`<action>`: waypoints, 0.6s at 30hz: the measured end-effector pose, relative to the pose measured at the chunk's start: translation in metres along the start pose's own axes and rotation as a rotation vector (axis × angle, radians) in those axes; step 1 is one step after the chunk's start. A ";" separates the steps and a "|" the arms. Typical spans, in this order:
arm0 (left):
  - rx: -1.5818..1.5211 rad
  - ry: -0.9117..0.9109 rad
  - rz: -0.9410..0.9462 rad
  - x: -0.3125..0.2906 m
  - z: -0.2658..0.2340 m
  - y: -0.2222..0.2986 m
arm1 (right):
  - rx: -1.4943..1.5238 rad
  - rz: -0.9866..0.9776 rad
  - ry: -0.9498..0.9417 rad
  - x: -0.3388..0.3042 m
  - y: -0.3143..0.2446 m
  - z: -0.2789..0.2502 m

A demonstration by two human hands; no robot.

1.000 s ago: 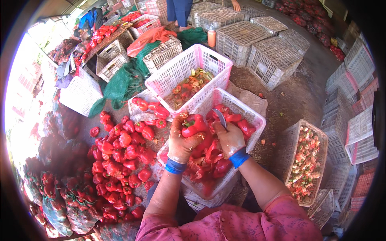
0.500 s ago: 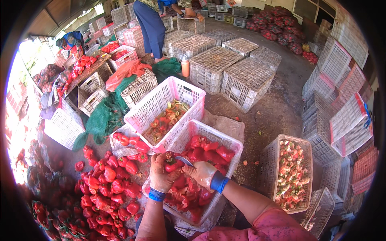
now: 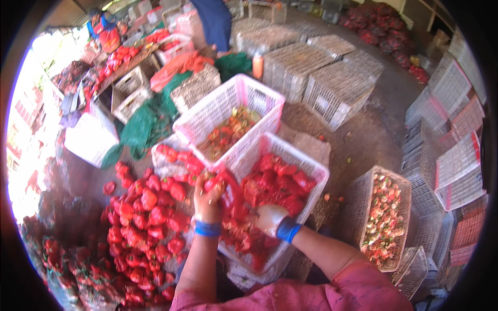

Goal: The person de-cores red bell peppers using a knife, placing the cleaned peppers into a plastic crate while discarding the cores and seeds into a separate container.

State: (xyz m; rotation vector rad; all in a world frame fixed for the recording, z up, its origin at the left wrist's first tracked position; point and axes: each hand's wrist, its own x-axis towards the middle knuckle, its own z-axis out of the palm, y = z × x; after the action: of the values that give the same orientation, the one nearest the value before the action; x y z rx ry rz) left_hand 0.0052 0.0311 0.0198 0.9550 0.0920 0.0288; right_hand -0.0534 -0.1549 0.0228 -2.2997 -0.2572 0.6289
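My left hand [image 3: 206, 203] is closed around a red bell pepper [image 3: 231, 193], smeared by motion, over the left side of a pinkish-white crate [image 3: 322, 179]. Cut red peppers [image 3: 280, 179] fill much of that crate. Just to the right, my right hand [image 3: 271, 220] is closed with a small knife in it. The blade is blurred and barely shows against the red flesh beneath. Both wrists wear blue bands. Whole red peppers [image 3: 148, 217] lie in a heap left of my left forearm.
Beyond stands another pinkish-white crate [image 3: 270, 103] holding pepper scraps. At the right, a crate [image 3: 363, 207] contains cut cores. Netted peppers [image 3: 57, 243] lie lower left. Closed crates [image 3: 337, 88], green netting [image 3: 142, 127] and an orange bottle [image 3: 258, 66] are farther off. Another person [image 3: 215, 23] stands at the back.
The view has shifted, so the scene sits higher and farther right. My right hand and knife have moved down, away from the top of the pepper. My left hand still holds a pepper.
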 end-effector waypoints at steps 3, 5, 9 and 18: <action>-0.295 0.064 -0.104 0.009 -0.003 -0.006 | 0.066 0.163 0.022 -0.004 -0.003 -0.001; -0.483 0.038 -0.158 0.015 0.012 0.008 | 0.194 0.078 -0.011 -0.003 0.017 0.013; -0.173 -0.136 0.049 0.018 0.004 0.020 | 0.794 0.104 0.319 -0.004 -0.001 -0.016; -0.297 -0.281 -0.299 -0.013 0.045 -0.019 | 0.392 -0.242 0.499 0.009 -0.002 -0.041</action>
State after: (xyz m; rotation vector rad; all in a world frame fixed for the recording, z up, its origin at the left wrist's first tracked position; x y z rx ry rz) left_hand -0.0038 -0.0171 0.0305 0.6332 -0.0299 -0.3578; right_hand -0.0247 -0.1750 0.0459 -1.9274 -0.1509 -0.0288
